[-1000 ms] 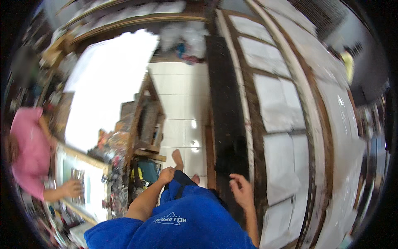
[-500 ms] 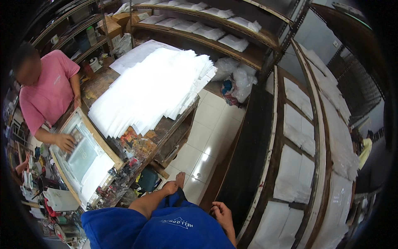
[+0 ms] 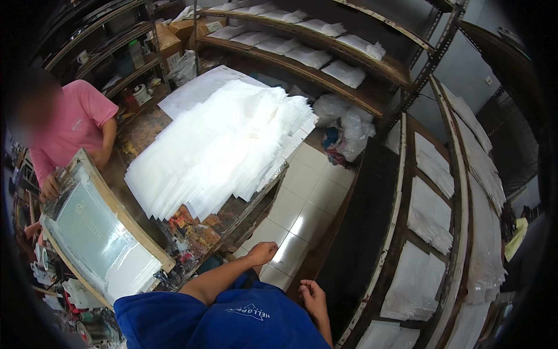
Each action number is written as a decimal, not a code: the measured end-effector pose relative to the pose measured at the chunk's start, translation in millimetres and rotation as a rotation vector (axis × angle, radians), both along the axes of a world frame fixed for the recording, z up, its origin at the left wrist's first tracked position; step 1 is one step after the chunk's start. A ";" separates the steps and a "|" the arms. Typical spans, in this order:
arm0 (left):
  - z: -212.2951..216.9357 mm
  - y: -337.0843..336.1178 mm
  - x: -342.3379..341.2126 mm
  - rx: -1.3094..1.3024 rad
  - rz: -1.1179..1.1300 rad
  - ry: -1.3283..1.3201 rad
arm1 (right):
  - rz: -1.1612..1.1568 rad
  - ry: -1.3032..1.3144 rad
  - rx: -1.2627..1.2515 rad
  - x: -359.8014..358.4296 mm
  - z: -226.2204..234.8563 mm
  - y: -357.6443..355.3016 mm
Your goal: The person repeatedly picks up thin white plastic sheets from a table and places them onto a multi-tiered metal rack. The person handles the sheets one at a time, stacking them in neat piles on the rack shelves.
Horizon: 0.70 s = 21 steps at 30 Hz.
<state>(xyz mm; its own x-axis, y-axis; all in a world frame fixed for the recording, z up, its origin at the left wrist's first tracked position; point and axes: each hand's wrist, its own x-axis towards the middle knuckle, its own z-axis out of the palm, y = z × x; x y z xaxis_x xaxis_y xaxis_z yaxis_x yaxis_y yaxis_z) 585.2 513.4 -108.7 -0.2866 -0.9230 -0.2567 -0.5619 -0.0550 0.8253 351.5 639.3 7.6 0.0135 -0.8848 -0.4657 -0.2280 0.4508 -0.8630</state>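
My left hand [image 3: 263, 253] is held out in front of my blue shirt [image 3: 215, 326], its fingers folded in and nothing showing in them. It is above the tiled floor, just off the front edge of the paint-stained table [image 3: 209, 221]. My right hand [image 3: 314, 298] hangs by my right side with loosely curled fingers and no object in it, close to the dark board [image 3: 360, 232]. On the table lies a fanned stack of white sheets [image 3: 215, 145], out of reach of both hands. To the left, a wood-framed printing screen [image 3: 96, 224] stands tilted up, gripped by a co-worker's hand [image 3: 50, 187].
A co-worker in a pink shirt [image 3: 75, 125] stands at the left. Shelves with thin white packs [image 3: 308, 56] rise at the back. The right-hand rack [image 3: 401, 279] holds more white packs. Clear plastic bags [image 3: 354, 131] lie on the floor beyond the table.
The co-worker has tilted the screen up, and their hand has moved from its surface to its far edge. My left hand has moved a little right and outward. My view has shifted.
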 end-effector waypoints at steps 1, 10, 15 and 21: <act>15.6 -8.8 -1.6 -0.010 0.004 0.018 | 0.029 0.009 -0.012 1.5 -3.0 -9.2; 94.1 -69.5 10.3 -0.283 0.046 0.069 | 0.168 0.061 0.080 23.2 -17.3 -82.8; 127.9 -90.7 23.6 -0.282 0.039 0.054 | 0.238 0.080 0.039 30.7 -20.9 -114.2; 147.1 -87.3 48.8 -0.179 -0.009 0.011 | 0.463 0.182 -0.027 41.2 -19.8 -150.9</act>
